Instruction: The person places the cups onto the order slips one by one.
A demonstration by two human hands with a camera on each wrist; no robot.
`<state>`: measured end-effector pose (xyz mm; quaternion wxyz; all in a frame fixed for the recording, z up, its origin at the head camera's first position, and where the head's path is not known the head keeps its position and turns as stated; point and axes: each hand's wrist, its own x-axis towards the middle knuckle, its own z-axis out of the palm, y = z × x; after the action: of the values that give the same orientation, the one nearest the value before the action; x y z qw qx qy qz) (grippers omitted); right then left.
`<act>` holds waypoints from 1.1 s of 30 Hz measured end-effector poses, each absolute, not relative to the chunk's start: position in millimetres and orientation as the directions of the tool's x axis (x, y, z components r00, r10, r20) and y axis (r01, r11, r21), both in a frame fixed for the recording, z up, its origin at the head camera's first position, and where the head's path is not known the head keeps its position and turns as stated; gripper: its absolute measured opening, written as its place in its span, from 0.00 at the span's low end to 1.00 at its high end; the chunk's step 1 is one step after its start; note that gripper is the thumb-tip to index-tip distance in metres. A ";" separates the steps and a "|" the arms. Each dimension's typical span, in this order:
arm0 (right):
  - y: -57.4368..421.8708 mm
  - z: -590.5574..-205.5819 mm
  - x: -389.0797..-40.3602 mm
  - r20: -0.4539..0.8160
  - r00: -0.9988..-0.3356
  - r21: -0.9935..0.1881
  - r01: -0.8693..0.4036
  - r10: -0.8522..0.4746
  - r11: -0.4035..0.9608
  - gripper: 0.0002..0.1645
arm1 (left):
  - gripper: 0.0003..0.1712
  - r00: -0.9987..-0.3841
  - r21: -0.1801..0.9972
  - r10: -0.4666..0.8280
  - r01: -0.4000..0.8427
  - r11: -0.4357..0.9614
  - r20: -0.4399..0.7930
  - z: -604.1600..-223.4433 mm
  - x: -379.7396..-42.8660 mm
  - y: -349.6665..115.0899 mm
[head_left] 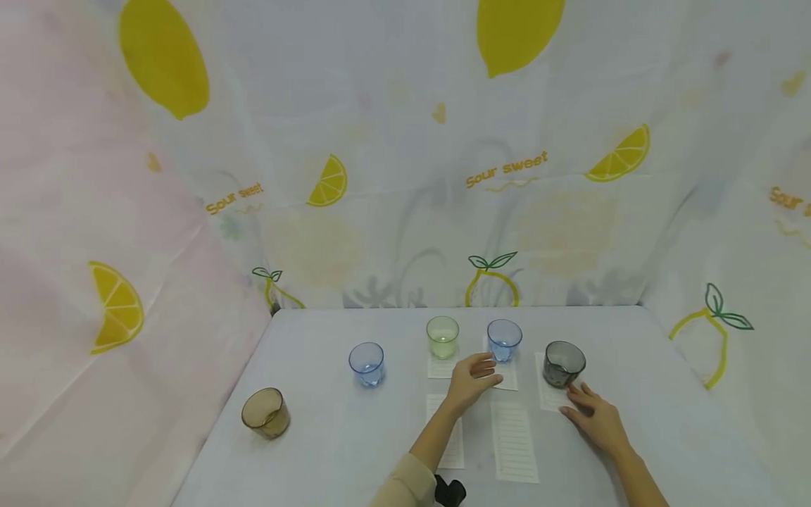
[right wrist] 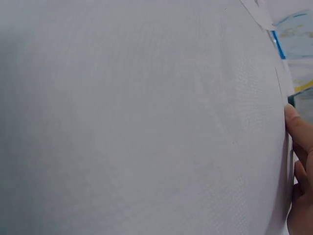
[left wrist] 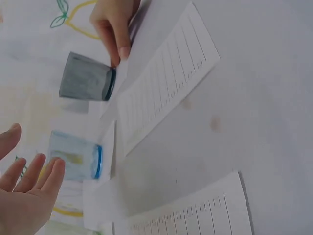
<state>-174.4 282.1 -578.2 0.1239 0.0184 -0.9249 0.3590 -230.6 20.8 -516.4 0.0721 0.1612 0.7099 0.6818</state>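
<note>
My left hand [head_left: 472,382] hovers just in front of a clear blue glass cup [head_left: 505,342], its fingers spread and extended. In the left wrist view, the fingers of that hand [left wrist: 32,196] overlap the blue cup's near side, with nothing in the palm. My right hand [head_left: 598,421] rests low at the table, fingertips right at the base of a dark grey glass cup [head_left: 564,366]. Under that grey cup lies a lined paper slip [head_left: 550,398], and the right thumb reaches along its edge. Another slip [head_left: 507,379] lies beneath the blue cup.
A green glass cup [head_left: 443,339] stands on a slip left of the blue one. Farther left are a second blue cup [head_left: 367,366] and an amber cup [head_left: 266,414]. Two more lined slips lie nearer, one a right-hand slip [head_left: 514,442]. A lemon-print curtain [head_left: 393,232] hangs behind the table.
</note>
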 end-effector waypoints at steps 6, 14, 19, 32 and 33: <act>282.6 -579.0 -174.1 0.230 -0.971 -0.668 -0.114 0.058 0.736 0.24 | 0.26 -0.914 0.993 0.389 0.118 -0.024 0.117 -489.9 -219.1 -23.5; 276.8 -575.9 -171.3 0.227 -0.971 -0.692 -0.108 0.072 0.714 0.23 | 0.29 -0.943 0.992 0.310 0.122 -0.018 0.122 -490.5 -216.9 -81.5; 274.1 -571.4 -166.4 0.233 -0.968 -0.685 -0.096 0.092 0.722 0.24 | 0.32 -0.981 0.995 0.170 0.097 -0.014 0.098 -497.9 -211.9 -122.4; 247.3 -547.8 -147.5 0.296 -0.949 -0.710 -0.143 0.109 0.689 0.25 | 0.31 -0.989 0.995 -0.116 0.096 -0.016 0.094 -497.0 -174.4 -199.9; 243.9 -546.0 -146.5 0.289 -0.951 -0.721 -0.142 0.108 0.679 0.25 | 0.30 -0.987 0.996 -0.132 0.095 -0.005 0.093 -497.2 -171.4 -204.3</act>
<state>-146.5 243.9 -546.0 0.1557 0.0093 -0.9028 0.4008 -171.4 -204.3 -497.2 -0.0801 -0.0135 0.7009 0.7086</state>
